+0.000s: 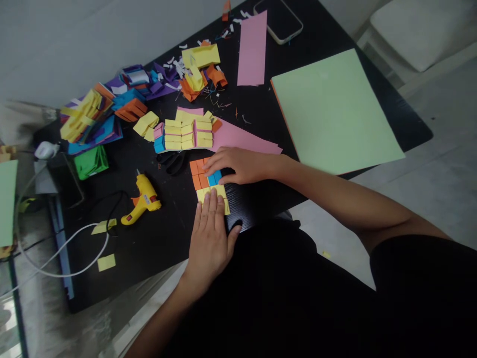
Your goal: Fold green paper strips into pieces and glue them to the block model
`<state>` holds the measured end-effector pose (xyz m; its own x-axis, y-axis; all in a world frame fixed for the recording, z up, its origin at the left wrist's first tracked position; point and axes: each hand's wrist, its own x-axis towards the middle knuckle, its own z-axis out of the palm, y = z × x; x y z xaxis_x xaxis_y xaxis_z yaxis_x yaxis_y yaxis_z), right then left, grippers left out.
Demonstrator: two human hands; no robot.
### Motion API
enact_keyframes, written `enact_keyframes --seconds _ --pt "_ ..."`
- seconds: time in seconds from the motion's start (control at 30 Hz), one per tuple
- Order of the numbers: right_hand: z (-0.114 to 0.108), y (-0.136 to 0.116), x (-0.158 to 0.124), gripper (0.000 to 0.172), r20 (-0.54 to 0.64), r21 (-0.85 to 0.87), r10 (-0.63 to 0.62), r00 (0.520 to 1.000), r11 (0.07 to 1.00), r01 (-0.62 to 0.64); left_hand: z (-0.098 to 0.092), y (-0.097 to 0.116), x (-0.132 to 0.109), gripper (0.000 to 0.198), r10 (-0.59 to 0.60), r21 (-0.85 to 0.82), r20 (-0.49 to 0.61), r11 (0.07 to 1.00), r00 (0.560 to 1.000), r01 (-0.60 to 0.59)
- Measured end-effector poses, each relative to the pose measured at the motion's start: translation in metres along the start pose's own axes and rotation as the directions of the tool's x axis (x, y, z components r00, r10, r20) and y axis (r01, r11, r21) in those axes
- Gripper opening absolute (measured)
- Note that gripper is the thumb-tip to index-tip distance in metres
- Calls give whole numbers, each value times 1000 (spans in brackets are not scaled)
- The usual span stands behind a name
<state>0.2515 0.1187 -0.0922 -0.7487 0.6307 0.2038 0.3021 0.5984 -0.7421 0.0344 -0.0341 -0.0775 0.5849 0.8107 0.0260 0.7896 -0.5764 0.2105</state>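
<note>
Dim, muted light leaves a faint sheen on the black tabletop [253, 199], sinks the black clothing [261, 288] into near-featureless darkness and brightens toward the lower left edge, while the paper blocks [195, 169] look slightly soft.

Your left hand [209, 243] is covering part of the yellow blocks [220, 191]; your right hand [238, 164] is hiding some of the orange blocks [196, 169] and blue blocks [215, 178]. Your left forearm [162, 320] is running off the bottom edge, your right sleeve [425, 278] off the right. The top edge is cropping the phone [283, 22], and a pink strip [253, 49] is covering its corner. The left edge is cutting off a green sheet [6, 204]. The glue gun [143, 200] is carrying print too small to read.
</note>
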Motion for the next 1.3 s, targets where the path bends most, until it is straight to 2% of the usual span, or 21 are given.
enact_keyframes --seconds 0.23,0.87,1.0,1.2,1.3 --pt "-1 -1 2 35 -11 -2 7 1000 1000 -7 0 -2 0 86 11 13 40 1000 999 -11" --pt "-4 -18 -3 36 -16 -47 25 1000 999 -26 5 3 1 93 -37 -5 21 999 999 37" --pt "-3 -24 -7 34 -21 -128 19 1000 992 -21 -1 -4 -3 80 -28 -21 -6 999 1000 28" --pt "9 -44 -24 30 2 -248 37 999 968 -36 -8 -26 -14 26 -62 -123 -169 991 984 41" --pt "16 -54 -31 26 4 -320 55 998 946 -51 -7 -35 -17 21 -39 -182 -239 983 970 -5"
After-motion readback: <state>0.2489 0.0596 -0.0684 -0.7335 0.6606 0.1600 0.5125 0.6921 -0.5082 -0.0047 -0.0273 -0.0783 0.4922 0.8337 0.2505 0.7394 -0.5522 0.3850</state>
